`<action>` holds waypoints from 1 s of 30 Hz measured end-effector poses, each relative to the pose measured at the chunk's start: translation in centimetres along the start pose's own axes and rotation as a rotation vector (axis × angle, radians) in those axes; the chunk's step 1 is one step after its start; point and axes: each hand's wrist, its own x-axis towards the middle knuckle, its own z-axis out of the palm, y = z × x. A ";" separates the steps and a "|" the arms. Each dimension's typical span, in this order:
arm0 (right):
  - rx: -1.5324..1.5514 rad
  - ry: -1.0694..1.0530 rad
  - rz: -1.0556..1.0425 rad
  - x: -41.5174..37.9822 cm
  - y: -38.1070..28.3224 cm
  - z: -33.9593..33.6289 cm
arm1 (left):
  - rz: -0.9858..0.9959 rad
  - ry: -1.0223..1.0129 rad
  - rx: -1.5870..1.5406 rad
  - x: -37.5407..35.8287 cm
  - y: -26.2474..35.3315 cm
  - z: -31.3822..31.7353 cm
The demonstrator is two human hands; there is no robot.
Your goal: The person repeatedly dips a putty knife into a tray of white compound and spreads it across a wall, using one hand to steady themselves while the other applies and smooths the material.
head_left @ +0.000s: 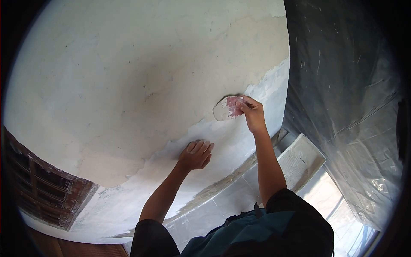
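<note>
My right hand pinches a rounded putty spreader, its thumb on the near face. White filler coats much of the reddish blade, which is against or very close to the wall. Lower and to the left, my left hand rests by the wall with its fingers curled together. Whatever lies under those fingers, if anything, is hidden. Around both hands, fresh white plaster forms a ragged border with the duller, beige surface above it.
At the lower left, a dark wooden lattice frame is set into the wall. Translucent plastic sheeting hangs along the right. A plaster-smeared tray or ledge lies beyond my right forearm. Grey tiles run below the wall.
</note>
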 end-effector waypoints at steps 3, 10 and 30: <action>0.135 0.105 -0.030 0.5 -0.6 -0.7 | -0.005 0.011 -0.002 0.0 0.0 0.0; 0.052 0.033 -0.001 -0.2 -0.2 1.4 | 0.016 0.019 0.010 -0.1 -0.1 -0.1; 0.252 0.144 -0.075 -0.8 0.0 -1.1 | 0.038 0.033 0.003 -0.1 -0.2 -0.2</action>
